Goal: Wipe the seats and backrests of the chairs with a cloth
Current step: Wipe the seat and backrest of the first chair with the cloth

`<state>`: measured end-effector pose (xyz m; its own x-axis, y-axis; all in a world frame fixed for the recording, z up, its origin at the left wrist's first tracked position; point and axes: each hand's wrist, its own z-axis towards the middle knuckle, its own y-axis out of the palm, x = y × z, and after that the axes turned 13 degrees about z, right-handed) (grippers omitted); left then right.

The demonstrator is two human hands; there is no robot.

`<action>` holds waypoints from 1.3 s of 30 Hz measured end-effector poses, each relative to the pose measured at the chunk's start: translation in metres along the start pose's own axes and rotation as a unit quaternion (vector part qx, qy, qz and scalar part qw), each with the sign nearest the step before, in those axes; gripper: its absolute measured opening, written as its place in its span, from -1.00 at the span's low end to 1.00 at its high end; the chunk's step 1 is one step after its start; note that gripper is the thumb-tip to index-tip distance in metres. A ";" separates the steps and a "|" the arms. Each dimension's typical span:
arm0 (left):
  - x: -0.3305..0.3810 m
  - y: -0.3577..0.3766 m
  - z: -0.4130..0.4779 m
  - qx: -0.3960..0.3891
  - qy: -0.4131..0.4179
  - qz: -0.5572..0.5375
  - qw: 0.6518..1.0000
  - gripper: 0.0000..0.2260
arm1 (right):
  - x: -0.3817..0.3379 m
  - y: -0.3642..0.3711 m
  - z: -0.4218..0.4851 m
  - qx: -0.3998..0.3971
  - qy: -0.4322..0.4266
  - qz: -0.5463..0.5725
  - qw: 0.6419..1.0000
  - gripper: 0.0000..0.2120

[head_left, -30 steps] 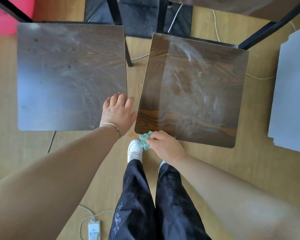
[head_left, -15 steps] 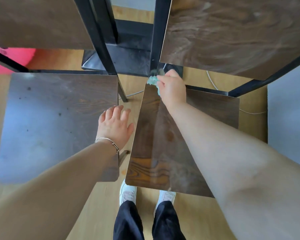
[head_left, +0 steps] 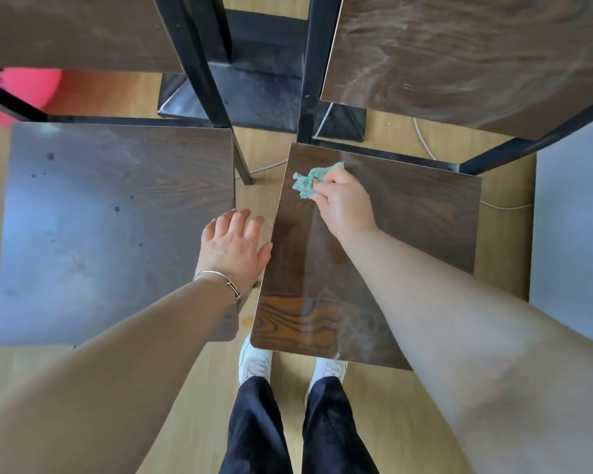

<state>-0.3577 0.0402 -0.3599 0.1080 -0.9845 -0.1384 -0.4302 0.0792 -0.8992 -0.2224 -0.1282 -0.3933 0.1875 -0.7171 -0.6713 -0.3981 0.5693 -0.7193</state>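
We list: pink object [head_left: 21,94] far left; left seat [head_left: 110,227]; our left grip [head_left: 235,249] flat, fingers straight, at its right edge; black post [head_left: 204,83] between chairs; right seat [head_left: 418,227], our right grip [head_left: 346,203] pinching green cloth [head_left: 305,184] at far-left corner.

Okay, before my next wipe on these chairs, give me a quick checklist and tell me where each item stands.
1. Cloth held firmly: ok, the right hand grips it.
2. Cloth on the surface: ok, it lies on the right seat, at the far left corner.
3. Free hand out of the way: ok, the left hand rests flat at the left seat edge.
4. Left seat clean: not ok, dark spots show.
5. Right backrest clean: not ok, pale streaks show.
6. Cloth damp enough: cannot tell.
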 end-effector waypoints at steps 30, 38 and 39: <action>0.026 0.011 -0.107 -0.014 0.060 0.012 0.998 -0.62 | -0.005 0.012 -0.273 -0.114 0.029 0.129 0.985 -0.88; 0.034 -0.015 -0.063 0.001 0.037 0.004 0.999 -0.62 | 0.003 -0.066 -0.074 0.041 0.069 0.107 0.991 -0.81; 0.034 -0.017 -0.056 0.007 0.037 0.001 0.999 -0.62 | 0.004 -0.073 -0.049 0.058 0.080 0.101 0.990 -0.79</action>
<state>-0.3968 -0.0038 -0.3258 0.0394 -0.9932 -0.1098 -0.4180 0.0834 -0.9046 -0.2368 -0.1921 -0.3349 -0.0333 -0.6330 -0.7734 -0.3059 0.7432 -0.5950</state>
